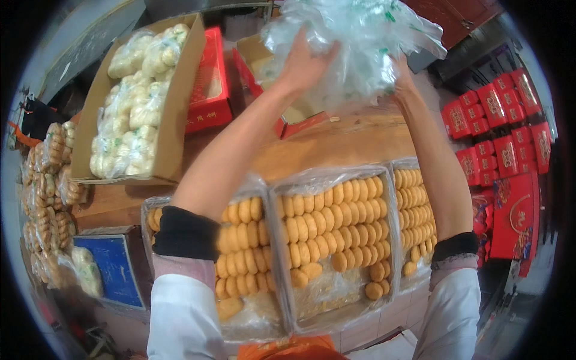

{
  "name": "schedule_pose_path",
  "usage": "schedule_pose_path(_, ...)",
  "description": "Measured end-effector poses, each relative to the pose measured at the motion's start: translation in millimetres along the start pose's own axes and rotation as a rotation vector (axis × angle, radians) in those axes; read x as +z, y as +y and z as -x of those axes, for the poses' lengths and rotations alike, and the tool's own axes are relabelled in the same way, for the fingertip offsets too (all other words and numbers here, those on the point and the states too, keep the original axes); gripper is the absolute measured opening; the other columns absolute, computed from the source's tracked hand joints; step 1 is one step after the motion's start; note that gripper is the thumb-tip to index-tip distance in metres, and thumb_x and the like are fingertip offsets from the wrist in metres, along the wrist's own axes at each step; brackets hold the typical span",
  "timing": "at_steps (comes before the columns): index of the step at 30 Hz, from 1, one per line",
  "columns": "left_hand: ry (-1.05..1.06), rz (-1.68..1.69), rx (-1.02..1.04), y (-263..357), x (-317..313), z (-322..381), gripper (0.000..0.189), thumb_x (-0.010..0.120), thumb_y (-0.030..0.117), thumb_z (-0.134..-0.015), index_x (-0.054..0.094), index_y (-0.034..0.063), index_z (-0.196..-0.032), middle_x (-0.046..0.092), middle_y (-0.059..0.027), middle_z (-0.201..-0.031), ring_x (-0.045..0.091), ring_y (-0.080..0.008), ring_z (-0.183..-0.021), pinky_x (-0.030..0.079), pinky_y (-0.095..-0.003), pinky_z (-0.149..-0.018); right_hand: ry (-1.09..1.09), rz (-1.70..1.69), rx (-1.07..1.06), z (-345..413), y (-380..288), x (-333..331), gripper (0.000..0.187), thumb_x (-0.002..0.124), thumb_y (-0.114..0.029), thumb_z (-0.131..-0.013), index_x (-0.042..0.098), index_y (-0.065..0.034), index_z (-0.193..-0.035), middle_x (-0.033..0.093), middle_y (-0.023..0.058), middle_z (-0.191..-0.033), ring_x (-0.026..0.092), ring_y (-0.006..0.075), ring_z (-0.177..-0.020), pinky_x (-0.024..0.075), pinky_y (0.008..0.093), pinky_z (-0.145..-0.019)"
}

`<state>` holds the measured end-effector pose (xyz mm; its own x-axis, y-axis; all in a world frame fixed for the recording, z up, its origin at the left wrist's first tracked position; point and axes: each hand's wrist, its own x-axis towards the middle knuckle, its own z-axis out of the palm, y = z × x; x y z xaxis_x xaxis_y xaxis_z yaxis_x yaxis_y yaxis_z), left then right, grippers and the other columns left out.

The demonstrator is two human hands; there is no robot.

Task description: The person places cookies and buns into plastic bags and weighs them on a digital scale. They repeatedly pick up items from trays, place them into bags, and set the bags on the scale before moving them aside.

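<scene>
Both arms stretch forward over the table to a bundle of clear plastic bags (360,40) with green print. My left hand (310,63) grips the near left side of the bundle, its fingers spread against the film. At the right side, my right hand (402,76) holds the bundle too, its fingers partly hidden by plastic. Just below the bags lies an open red cardboard box (306,122) with a tan inside. Nearer to me, beneath my forearms, plastic-lined trays (330,173) hold rows of round golden pastries (335,216).
A tall cardboard box (173,121) of bagged pale buns (135,99) stands at left, beside a red printed box (209,85). Bagged brown pastries (47,180) are piled at far left near a blue-topped box (110,265). Red gift boxes (499,103) are stacked at right.
</scene>
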<state>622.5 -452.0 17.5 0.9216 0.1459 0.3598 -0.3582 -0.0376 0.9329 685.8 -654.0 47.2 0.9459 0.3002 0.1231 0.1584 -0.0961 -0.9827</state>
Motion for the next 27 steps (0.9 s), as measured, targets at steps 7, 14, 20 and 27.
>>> schedule_pose_path(7,-0.22,-0.839,-0.295,-103,4,50,0.043,0.048,0.024,-0.082,0.048,-0.0001,-0.117,0.057,-0.0265,-0.102,0.055,-0.037,-0.099,0.043,-0.0442,-0.082,0.021,1.253,0.062,-9,131,15,0.049,0.049,-0.04,-0.084,0.058,0.0053,-0.1,0.06,0.0255,-0.095,0.058,0.0344,-0.088,0.0448,0.0395,-0.079)
schedule_pose_path(14,-0.66,-1.32,-0.474,-99,-26,101,0.023,0.05,0.018,-0.078,0.063,0.0,-0.076,0.062,-0.0213,-0.078,0.062,-0.0352,-0.078,0.047,-0.0431,-0.069,-0.64,0.889,0.154,29,133,15,0.056,0.05,-0.046,-0.081,0.054,0.0056,-0.105,0.056,0.0263,-0.105,0.054,0.0348,-0.098,0.0418,0.0397,-0.084)
schedule_pose_path(20,-0.152,-1.049,-0.537,-66,-42,112,0.027,0.052,0.027,-0.078,0.059,0.0009,-0.081,0.062,-0.0192,-0.083,0.059,-0.0371,-0.081,0.046,-0.0428,-0.068,-0.435,0.606,0.228,67,102,16,0.055,0.054,-0.044,-0.08,0.053,0.0012,-0.111,0.058,0.0204,-0.106,0.054,0.0319,-0.099,0.0413,0.0391,-0.085)
schedule_pose_path(27,0.428,-0.257,-0.378,20,-55,118,0.021,0.059,0.023,-0.083,0.054,0.0032,-0.081,0.054,-0.0027,-0.066,0.048,-0.0117,-0.054,0.036,-0.0273,-0.049,-0.418,0.831,-0.375,105,78,-5,0.04,0.051,-0.03,-0.085,0.053,0.0013,-0.11,0.059,0.0172,-0.104,0.054,0.0293,-0.1,0.0405,0.0371,-0.087)
